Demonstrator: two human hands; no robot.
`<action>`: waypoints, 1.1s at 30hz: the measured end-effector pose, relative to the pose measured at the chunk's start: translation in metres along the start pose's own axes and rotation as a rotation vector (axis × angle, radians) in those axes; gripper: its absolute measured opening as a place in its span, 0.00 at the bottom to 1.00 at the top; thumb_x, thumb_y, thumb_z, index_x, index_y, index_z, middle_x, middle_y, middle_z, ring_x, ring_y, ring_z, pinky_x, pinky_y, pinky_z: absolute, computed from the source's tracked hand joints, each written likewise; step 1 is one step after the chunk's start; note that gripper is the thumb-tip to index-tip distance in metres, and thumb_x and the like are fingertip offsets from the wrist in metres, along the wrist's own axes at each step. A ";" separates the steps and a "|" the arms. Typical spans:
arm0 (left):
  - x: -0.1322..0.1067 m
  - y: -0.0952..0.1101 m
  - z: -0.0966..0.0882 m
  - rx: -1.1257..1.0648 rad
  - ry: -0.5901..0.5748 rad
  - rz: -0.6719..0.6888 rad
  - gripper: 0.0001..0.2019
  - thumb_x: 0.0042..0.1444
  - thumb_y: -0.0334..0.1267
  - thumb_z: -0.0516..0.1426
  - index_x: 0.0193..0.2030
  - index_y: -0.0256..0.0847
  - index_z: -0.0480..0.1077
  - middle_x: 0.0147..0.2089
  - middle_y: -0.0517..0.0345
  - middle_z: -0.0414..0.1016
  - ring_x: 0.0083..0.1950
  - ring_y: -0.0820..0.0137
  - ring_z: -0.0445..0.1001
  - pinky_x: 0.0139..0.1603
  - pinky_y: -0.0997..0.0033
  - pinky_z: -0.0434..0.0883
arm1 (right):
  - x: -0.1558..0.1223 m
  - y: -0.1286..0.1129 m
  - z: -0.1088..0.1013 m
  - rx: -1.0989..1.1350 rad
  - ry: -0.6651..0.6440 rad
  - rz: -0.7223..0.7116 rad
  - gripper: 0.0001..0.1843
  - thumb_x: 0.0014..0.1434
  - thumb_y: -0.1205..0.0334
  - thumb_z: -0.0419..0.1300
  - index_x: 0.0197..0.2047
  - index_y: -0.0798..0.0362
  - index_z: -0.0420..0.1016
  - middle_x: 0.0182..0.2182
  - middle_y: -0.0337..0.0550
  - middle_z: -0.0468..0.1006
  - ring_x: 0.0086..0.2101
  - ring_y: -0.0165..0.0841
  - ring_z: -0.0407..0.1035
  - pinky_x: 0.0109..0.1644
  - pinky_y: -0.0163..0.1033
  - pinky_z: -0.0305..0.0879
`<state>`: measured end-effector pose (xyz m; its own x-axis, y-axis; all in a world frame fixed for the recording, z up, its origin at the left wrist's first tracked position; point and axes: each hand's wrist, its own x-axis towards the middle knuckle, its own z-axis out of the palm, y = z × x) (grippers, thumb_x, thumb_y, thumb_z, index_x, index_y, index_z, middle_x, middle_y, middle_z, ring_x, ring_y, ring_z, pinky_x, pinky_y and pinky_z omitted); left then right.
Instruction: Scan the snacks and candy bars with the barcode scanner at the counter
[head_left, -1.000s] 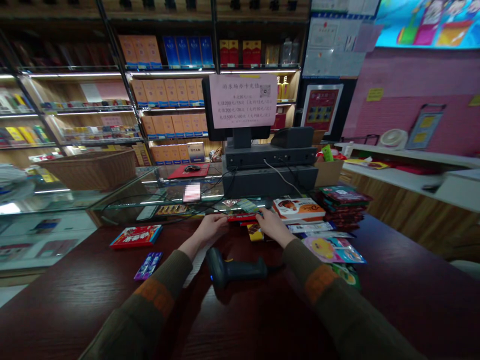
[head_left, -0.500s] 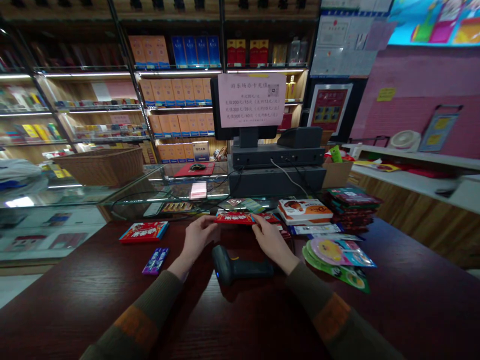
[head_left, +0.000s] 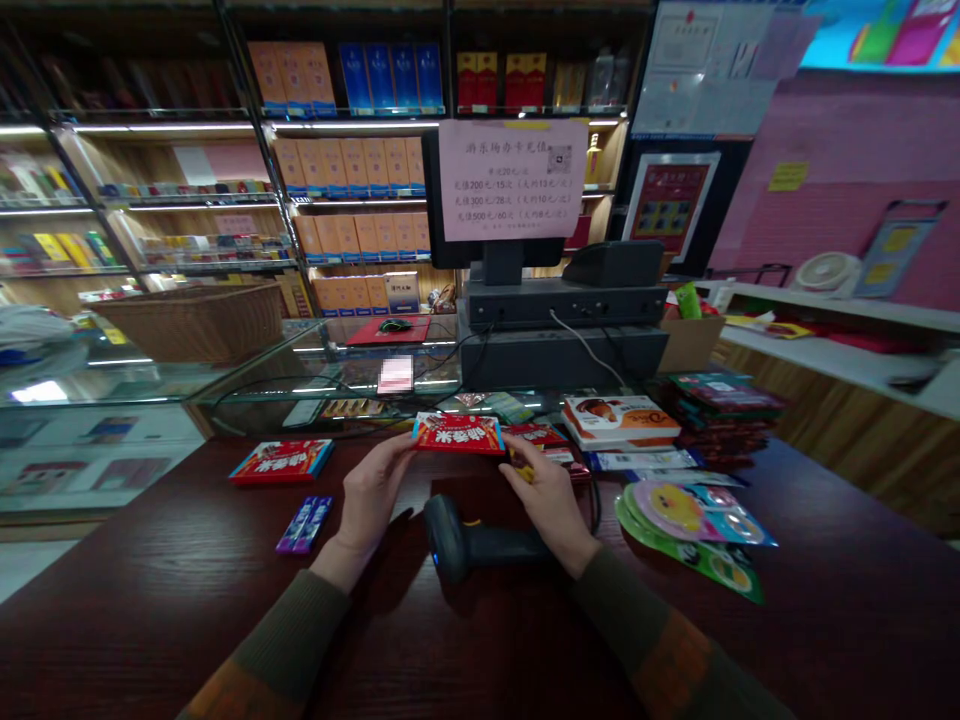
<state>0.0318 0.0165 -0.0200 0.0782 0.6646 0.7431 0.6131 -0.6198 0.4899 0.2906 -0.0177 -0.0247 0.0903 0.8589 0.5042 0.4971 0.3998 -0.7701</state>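
Note:
A flat red snack packet (head_left: 459,434) with white characters and blue edges is held raised over the dark table. My left hand (head_left: 369,505) pinches its left end, and the fingers of my right hand (head_left: 551,505) are closed on its right end. Between my forearms a black barcode scanner (head_left: 484,548) lies on its side, its handle partly behind my right hand. Left of my left hand are a similar red packet (head_left: 282,461) and two small purple packets (head_left: 304,525). More red packets (head_left: 541,436) lie just behind my right hand.
Across the counter stands a dark cash register (head_left: 562,345) with a paper sign (head_left: 511,180). To the right are a white and orange box (head_left: 622,421), a stack of dark packs (head_left: 724,410) and colourful round-topped packets (head_left: 686,515). A wicker basket (head_left: 195,325) sits on the glass case.
The held red packet has moved slightly left and tilted, so more of its printed front shows. Both hands moved with it, and the view shifted a little.

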 end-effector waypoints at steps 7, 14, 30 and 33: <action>-0.001 0.009 0.000 0.027 0.037 0.087 0.11 0.66 0.41 0.57 0.50 0.43 0.75 0.49 0.55 0.83 0.48 0.67 0.81 0.56 0.67 0.76 | 0.004 0.003 -0.006 -0.003 0.091 -0.206 0.12 0.64 0.59 0.58 0.47 0.48 0.81 0.48 0.46 0.82 0.50 0.39 0.76 0.60 0.49 0.69; 0.002 0.009 0.002 0.028 0.025 0.036 0.09 0.66 0.42 0.56 0.47 0.44 0.75 0.44 0.55 0.81 0.47 0.67 0.80 0.52 0.67 0.76 | 0.007 -0.005 -0.016 -0.104 0.035 -0.192 0.14 0.68 0.55 0.55 0.48 0.47 0.80 0.47 0.46 0.83 0.49 0.39 0.76 0.59 0.47 0.69; 0.005 -0.005 0.010 -0.064 -0.166 0.020 0.25 0.62 0.42 0.59 0.65 0.48 0.66 0.61 0.51 0.74 0.62 0.61 0.72 0.66 0.55 0.69 | 0.017 -0.002 -0.017 0.050 0.005 0.083 0.17 0.64 0.50 0.55 0.47 0.51 0.77 0.40 0.44 0.83 0.40 0.37 0.77 0.46 0.42 0.72; 0.007 -0.011 0.009 0.000 -0.243 0.144 0.34 0.60 0.43 0.62 0.71 0.50 0.57 0.65 0.48 0.69 0.66 0.58 0.68 0.68 0.50 0.66 | 0.020 0.005 -0.016 0.107 0.022 0.130 0.18 0.63 0.48 0.57 0.47 0.52 0.77 0.38 0.43 0.83 0.38 0.36 0.76 0.44 0.42 0.73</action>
<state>0.0327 0.0315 -0.0238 0.3506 0.6504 0.6739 0.5823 -0.7149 0.3870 0.3086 -0.0037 -0.0124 0.1668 0.8988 0.4054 0.3851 0.3191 -0.8659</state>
